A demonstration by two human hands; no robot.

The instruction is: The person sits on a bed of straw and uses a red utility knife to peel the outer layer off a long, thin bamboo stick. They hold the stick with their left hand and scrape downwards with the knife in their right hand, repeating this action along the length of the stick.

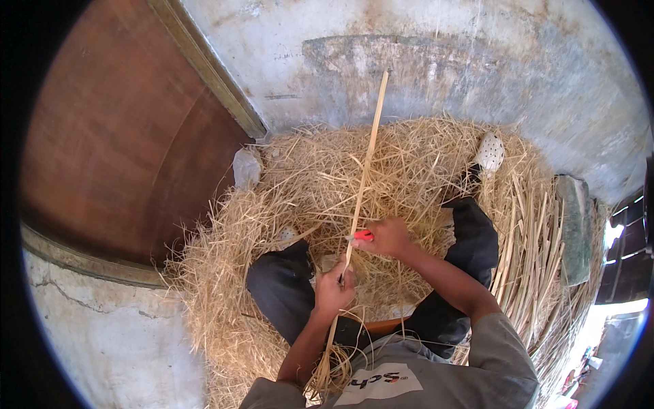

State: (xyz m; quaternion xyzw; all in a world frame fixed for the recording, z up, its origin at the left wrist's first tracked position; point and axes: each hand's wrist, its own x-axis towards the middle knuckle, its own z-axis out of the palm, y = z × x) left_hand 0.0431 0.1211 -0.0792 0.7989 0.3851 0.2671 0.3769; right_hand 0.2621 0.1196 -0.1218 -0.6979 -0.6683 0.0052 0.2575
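A long, pale, flat strip, like split bamboo or cane (pixel 370 150), runs from my lap up toward the wall. My left hand (pixel 334 290) is closed round its lower part, with a small dark thing at the fingers that I cannot make out. Just above and to the right, my right hand (pixel 388 237) grips a red-handled knife (pixel 363 235), its short grey blade end against or right beside the strip. Thin loose strands (pixel 330 361) hang over my lap below the left hand.
Straw-like shavings (pixel 225 266) heap round my legs. Long sticks (pixel 524 232) lie at the right, beside a grey-green block (pixel 575 228). A white shoe with holes (pixel 490 151) and a pale lump (pixel 246 168) sit at the heap's edges. A brown door panel (pixel 122 123) and stained wall (pixel 463 68) bound the space.
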